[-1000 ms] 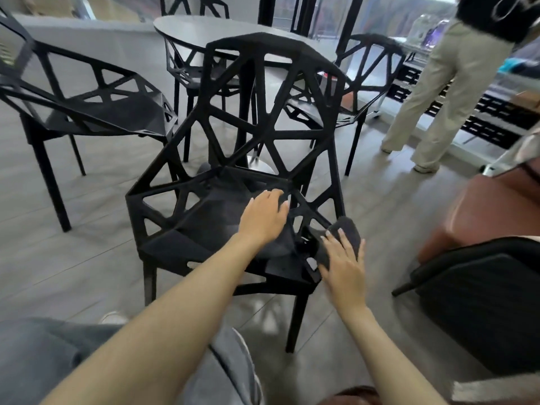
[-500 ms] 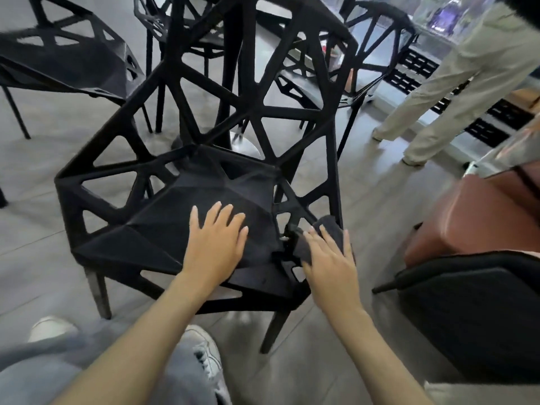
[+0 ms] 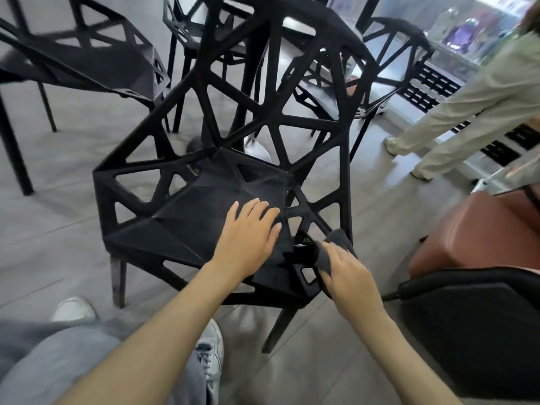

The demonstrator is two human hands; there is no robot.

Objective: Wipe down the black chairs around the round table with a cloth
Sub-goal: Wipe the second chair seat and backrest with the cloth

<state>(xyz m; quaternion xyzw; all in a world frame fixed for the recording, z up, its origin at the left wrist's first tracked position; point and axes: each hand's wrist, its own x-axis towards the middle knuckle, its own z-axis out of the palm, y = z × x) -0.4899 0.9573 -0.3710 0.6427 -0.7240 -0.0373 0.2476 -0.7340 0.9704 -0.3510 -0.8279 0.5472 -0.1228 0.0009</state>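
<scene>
A black lattice chair [image 3: 187, 217] stands right in front of me, its seat facing me. My left hand [image 3: 248, 235] lies flat on the right part of the seat, fingers straight. My right hand [image 3: 347, 270] grips a dark grey cloth [image 3: 336, 244] against the chair's right front arm strut, fingers curled over the cloth. Part of the cloth is hidden under my hand. The round table [image 3: 295, 23] is just visible behind the chair's backrest.
Other black lattice chairs stand at the left [image 3: 87, 62], behind [image 3: 198, 27] and to the right rear [image 3: 388, 54]. A person in light trousers [image 3: 455, 106] stands at the right. A brown seat [image 3: 479, 229] and a black padded chair [image 3: 473, 323] are close on my right.
My right hand has gone from lying flat on the cloth to curling round it at the chair's right front. The left hand slid right across the seat. The view shifted closer.
</scene>
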